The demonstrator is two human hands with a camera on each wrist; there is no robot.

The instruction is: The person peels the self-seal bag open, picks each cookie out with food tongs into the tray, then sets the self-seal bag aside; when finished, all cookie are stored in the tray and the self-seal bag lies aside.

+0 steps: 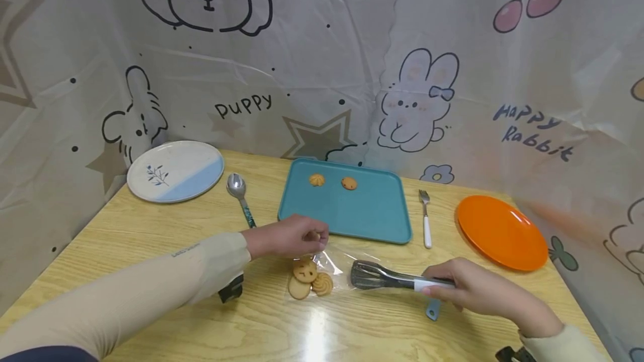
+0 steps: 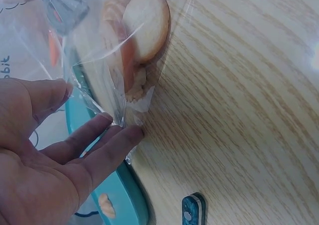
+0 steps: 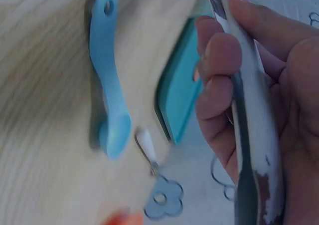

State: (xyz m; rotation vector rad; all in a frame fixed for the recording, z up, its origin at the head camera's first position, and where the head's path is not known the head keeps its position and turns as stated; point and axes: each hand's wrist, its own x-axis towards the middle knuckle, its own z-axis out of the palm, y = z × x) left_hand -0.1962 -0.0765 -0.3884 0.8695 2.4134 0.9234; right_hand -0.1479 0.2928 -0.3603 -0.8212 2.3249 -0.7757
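In the head view a clear plastic bag (image 1: 339, 264) with several cookies (image 1: 308, 278) inside lies at the middle front of the table. My left hand (image 1: 301, 236) pinches the upper edge of the bag; its other fingers (image 2: 112, 152) extend along the film in the left wrist view. My right hand (image 1: 465, 284) grips kitchen tongs (image 1: 387, 277) by the handle, the black slotted heads pointing left over the bag's right end. Through the film the tong head (image 2: 62, 8) shows in the left wrist view. Fingers wrap the tongs' pale handle (image 3: 259, 115) in the right wrist view.
A teal tray (image 1: 347, 211) behind the bag bears two cookies. A metal spoon (image 1: 240, 194) and a white-and-blue plate (image 1: 176, 172) are left; a fork (image 1: 426, 217) and an orange plate (image 1: 500, 233) are right. A blue spoon (image 3: 109, 75) lies near my right hand.
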